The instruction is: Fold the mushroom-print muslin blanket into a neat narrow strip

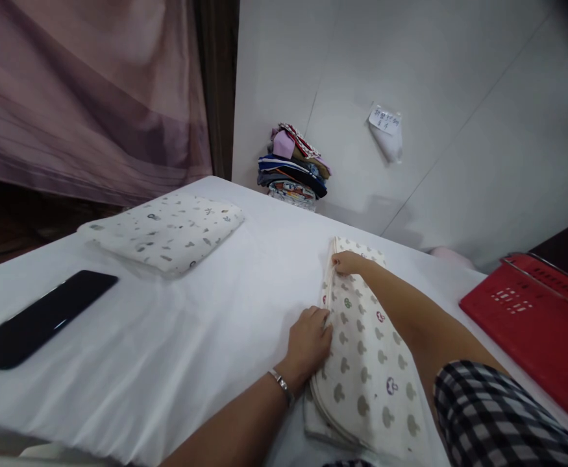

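A folded cream cloth with a print of grey mushroom-like shapes [361, 363] lies lengthwise on the white-covered table [235, 324], a few of its shapes outlined in red, green or purple. Its layered edges face left. My left hand [309, 340], with a silver bracelet at the wrist, is closed at the middle of that left edge, its fingertips partly hidden by the fabric. Farther along the same edge, near the far end, my right hand [348, 262] pinches the cloth between thumb and fingers.
Another folded white patterned cloth [171, 233] rests at the far left, with a black flat slab [45, 318] nearer me. Stacked clothes [293, 168] rise beyond the far edge, by the wall [439, 71]. A red plastic basket [531, 324] stands right; a pink curtain [93, 97] hangs left.
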Demonstrator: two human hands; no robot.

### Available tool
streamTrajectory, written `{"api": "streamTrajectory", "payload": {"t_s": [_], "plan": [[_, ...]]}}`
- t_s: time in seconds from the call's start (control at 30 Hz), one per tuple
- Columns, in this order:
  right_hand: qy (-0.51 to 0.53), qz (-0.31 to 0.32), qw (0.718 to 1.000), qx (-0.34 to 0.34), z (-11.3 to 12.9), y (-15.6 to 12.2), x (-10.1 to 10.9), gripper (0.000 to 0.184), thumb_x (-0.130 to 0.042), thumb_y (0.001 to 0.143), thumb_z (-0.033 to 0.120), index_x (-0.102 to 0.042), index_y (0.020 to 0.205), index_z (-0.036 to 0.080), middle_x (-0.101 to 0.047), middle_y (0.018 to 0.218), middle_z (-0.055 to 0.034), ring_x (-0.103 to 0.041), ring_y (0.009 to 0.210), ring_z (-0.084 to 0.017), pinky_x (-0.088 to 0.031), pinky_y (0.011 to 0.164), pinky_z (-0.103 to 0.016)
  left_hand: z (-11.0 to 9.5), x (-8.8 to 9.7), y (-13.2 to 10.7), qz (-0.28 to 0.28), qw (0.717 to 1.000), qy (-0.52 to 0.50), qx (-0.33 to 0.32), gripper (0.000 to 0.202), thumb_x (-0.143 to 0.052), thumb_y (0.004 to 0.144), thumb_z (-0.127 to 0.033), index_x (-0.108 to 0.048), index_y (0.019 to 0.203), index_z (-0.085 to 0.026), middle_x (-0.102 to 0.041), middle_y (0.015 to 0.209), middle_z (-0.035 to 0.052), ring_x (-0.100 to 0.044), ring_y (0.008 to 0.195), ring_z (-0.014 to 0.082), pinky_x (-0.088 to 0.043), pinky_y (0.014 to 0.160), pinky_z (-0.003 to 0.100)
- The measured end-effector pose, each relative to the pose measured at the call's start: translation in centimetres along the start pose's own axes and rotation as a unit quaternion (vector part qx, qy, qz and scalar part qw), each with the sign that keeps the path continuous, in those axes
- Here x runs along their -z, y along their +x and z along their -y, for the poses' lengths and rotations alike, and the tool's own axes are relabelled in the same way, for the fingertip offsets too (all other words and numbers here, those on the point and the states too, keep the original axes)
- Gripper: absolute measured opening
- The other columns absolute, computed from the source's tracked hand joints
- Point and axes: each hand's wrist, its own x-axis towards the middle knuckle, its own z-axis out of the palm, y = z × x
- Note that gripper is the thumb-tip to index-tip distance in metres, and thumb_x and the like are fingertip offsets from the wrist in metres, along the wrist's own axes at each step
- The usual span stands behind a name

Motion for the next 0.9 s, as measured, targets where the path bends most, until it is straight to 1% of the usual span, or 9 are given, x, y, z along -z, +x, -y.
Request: {"api": "streamTrajectory", "payload": {"t_s": [0.07,0.17,0.3,0.37,0.43,0.5,0.57,0.73,0.9], "plan": [[-0.039,0.001,0.999,0.013,-0.1,0.0,0.3,0.013,-0.057,0.066,0.008,-0.056,0.073,0.02,-0.061,0.081,-0.0038,-0.054,0.074,-0.017,-0.033,0.058,-0.024,-0.1,0.0,0.0,0.004,1.0,-0.003,0.004,0.023,-0.047,0.085,-0.026,-0.058,0.105,-0.024,-0.061,0.105,0.0015,-0.051,0.103,0.017,-0.039,0.088,0.027],[-0.089,0.021,0.996,0.026,0.2,0.0,0.6,0.009,-0.056,0.07,0.01,-0.053,0.07,0.019,-0.059,0.08,-0.004,-0.053,0.074,-0.018,-0.032,0.06,-0.025,0.0,-0.2,0.0,0.003,1.0,-0.014,0.025,0.028,-0.047,0.084,-0.03,-0.057,0.11,-0.024,-0.063,0.105,0.0021,-0.054,0.1,0.0186,-0.04,0.086,0.029],[-0.134,0.038,0.99,0.024,1.8,0.0,0.9,0.008,-0.054,0.074,0.01,-0.055,0.078,0.017,-0.06,0.086,-0.0068,-0.052,0.078,-0.018,-0.033,0.063,-0.027,0.2,-0.4,0.0,0.02,0.998,-0.025,0.054,0.034,-0.046,0.086,-0.033,-0.055,0.118,-0.025,-0.066,0.101,0.0021,-0.059,0.093,0.019,-0.04,0.082,0.029],[-0.148,0.042,0.988,0.019,2.7,-0.1,0.9,0.014,-0.055,0.074,0.01,-0.056,0.087,0.016,-0.06,0.09,-0.009,-0.053,0.08,-0.019,-0.033,0.064,-0.028,0.3,-0.4,0.1,0.03,0.997,-0.022,0.061,0.032,-0.044,0.087,-0.034,-0.056,0.115,-0.025,-0.068,0.096,0.0016,-0.06,0.087,0.0184,-0.041,0.078,0.028],[-0.157,0.046,0.986,0.016,3.3,-0.2,0.9,0.022,-0.056,0.074,0.011,-0.055,0.095,0.014,-0.061,0.093,-0.0109,-0.054,0.083,-0.02,-0.034,0.065,-0.028,0.3,-0.3,0.1,0.037,0.998,-0.011,0.059,0.027,-0.04,0.089,-0.034,-0.059,0.106,-0.024,-0.068,0.091,0.0013,-0.061,0.084,0.0178,-0.04,0.075,0.027],[-0.162,0.05,0.985,0.015,3.5,-0.1,1.0,0.027,-0.056,0.074,0.011,-0.054,0.101,0.014,-0.061,0.097,-0.0118,-0.054,0.085,-0.021,-0.035,0.066,-0.028,0.2,-0.2,0.1,0.043,0.998,0.006,0.051,0.029,-0.035,0.092,-0.035,-0.061,0.096,-0.023,-0.068,0.088,0.0016,-0.061,0.082,0.0175,-0.039,0.072,0.027],[-0.163,0.055,0.985,0.015,3.2,0.1,1.0,0.03,-0.055,0.075,0.01,-0.054,0.104,0.016,-0.06,0.101,-0.0116,-0.055,0.087,-0.022,-0.036,0.066,-0.028,0.1,0.0,0.1,0.05,0.998,0.021,0.045,0.031,-0.032,0.093,-0.034,-0.061,0.092,-0.023,-0.068,0.087,0.0021,-0.061,0.081,0.0176,-0.038,0.069,0.027],[-0.162,0.074,0.984,0.015,2.2,0.5,1.2,0.03,-0.054,0.075,0.012,-0.056,0.104,0.021,-0.06,0.106,-0.0092,-0.056,0.088,-0.022,-0.038,0.064,-0.027,0.1,0.0,0.2,0.071,0.996,0.042,0.036,0.03,-0.032,0.093,-0.033,-0.061,0.092,-0.024,-0.068,0.085,0.0018,-0.061,0.079,0.0173,-0.036,0.068,0.026],[-0.175,0.087,0.98,0.027,2.9,0.3,1.6,0.03,-0.056,0.073,0.007,-0.058,0.1,0.02,-0.06,0.101,-0.0085,-0.055,0.087,-0.021,-0.036,0.065,-0.027,0.3,-0.1,0.3,0.082,0.995,0.051,0.028,0.031,-0.032,0.093,-0.035,-0.061,0.093,-0.024,-0.068,0.087,0.0023,-0.061,0.079,0.0176,-0.037,0.069,0.026]]}}
